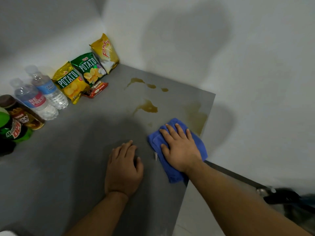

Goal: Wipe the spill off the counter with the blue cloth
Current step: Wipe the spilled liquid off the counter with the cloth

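Head camera: a folded blue cloth (pixel 155 138) lies flat on a grey counter (pixel 68 150), whose right edge runs just beside it. The right hand (pixel 179 147) presses down on the cloth, palm flat and fingers straight and spread. Just left of the cloth, the left hand (pixel 123 167) rests palm-down on the bare surface with its fingers loosely bent, gripping nothing.

A brownish spill (pixel 148 107) stands in patches beyond the cloth: one puddle near it, a thin smear reaching its far right corner, and smaller drops farther back.

Well to the cloth's far left, packaged goods line the wall. In the corner is a gold bag lettered "Funky" (pixel 104 53), then a green bag (pixel 89 68) and a yellow bag (pixel 70 84) both reading "POTATO", and a red wrapper (pixel 97 89) whose print is too small to read. Next come a water bottle with a blue label (pixel 48 87), another marked "REFRESH" (pixel 34 99), a brown bottle reading "LUCKY DAY" (pixel 22 114), and a green Mountain Dew bottle (pixel 12 130).

Plain white walls (pixel 238 48) enclose the counter, and shadows fall across both the walls and the surface.
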The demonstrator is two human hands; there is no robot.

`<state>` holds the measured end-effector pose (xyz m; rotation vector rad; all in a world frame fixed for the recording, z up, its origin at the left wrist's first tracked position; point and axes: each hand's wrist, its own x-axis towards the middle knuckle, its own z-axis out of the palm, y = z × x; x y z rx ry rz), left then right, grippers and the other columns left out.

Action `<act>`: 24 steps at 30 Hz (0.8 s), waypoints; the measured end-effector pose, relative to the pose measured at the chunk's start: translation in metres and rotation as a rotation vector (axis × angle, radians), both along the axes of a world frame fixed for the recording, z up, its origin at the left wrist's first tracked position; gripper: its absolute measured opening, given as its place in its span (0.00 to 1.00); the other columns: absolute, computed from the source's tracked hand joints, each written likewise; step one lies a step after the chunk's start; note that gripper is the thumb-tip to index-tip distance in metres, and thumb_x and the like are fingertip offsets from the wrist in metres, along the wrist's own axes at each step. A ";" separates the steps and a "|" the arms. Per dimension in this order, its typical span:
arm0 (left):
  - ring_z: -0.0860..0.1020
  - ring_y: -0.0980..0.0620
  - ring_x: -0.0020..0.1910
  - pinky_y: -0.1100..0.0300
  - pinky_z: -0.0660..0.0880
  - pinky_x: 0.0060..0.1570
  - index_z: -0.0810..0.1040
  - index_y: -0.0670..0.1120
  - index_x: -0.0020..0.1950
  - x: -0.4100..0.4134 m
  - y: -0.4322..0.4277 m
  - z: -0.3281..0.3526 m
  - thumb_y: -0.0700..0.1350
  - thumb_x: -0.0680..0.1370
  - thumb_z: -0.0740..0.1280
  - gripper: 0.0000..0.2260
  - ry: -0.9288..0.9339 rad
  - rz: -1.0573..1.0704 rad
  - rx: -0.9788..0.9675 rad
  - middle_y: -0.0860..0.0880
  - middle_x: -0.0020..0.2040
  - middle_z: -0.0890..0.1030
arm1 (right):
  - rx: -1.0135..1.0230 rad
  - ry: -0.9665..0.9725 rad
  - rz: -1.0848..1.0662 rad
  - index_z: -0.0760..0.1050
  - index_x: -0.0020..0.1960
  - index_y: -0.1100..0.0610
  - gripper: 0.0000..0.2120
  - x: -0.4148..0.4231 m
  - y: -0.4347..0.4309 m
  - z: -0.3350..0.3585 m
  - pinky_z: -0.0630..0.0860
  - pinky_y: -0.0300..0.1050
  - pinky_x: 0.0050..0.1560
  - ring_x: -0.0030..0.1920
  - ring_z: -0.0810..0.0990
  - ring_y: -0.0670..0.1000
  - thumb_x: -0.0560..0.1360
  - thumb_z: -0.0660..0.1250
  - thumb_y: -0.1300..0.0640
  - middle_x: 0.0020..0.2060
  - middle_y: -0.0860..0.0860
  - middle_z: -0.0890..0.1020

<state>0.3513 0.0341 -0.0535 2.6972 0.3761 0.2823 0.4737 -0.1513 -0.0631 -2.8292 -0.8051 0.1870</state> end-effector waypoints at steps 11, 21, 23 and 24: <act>0.78 0.35 0.62 0.38 0.73 0.65 0.81 0.38 0.60 0.006 -0.003 0.004 0.50 0.74 0.58 0.23 -0.008 -0.002 0.046 0.40 0.67 0.80 | 0.120 0.015 0.199 0.59 0.82 0.43 0.28 -0.003 -0.032 0.001 0.42 0.60 0.81 0.83 0.48 0.52 0.83 0.53 0.41 0.83 0.44 0.57; 0.81 0.34 0.56 0.41 0.76 0.60 0.83 0.40 0.56 0.046 -0.044 0.017 0.49 0.73 0.60 0.20 -0.197 -0.042 -0.029 0.40 0.60 0.83 | 0.703 0.257 -0.049 0.78 0.70 0.47 0.18 0.027 -0.039 0.012 0.67 0.45 0.75 0.69 0.76 0.43 0.81 0.66 0.54 0.65 0.42 0.82; 0.80 0.38 0.57 0.43 0.76 0.61 0.82 0.43 0.57 0.066 -0.069 0.020 0.48 0.74 0.62 0.18 -0.201 -0.174 -0.015 0.43 0.61 0.82 | 0.920 0.303 -0.242 0.84 0.60 0.51 0.11 0.048 -0.053 0.019 0.77 0.44 0.65 0.57 0.83 0.42 0.82 0.67 0.59 0.54 0.42 0.87; 0.79 0.39 0.59 0.44 0.76 0.61 0.81 0.44 0.59 0.075 -0.081 0.021 0.49 0.74 0.63 0.17 -0.164 -0.213 0.006 0.45 0.62 0.81 | 0.986 0.319 -0.346 0.85 0.57 0.51 0.10 0.062 -0.060 0.021 0.79 0.46 0.62 0.53 0.85 0.44 0.82 0.67 0.61 0.51 0.43 0.88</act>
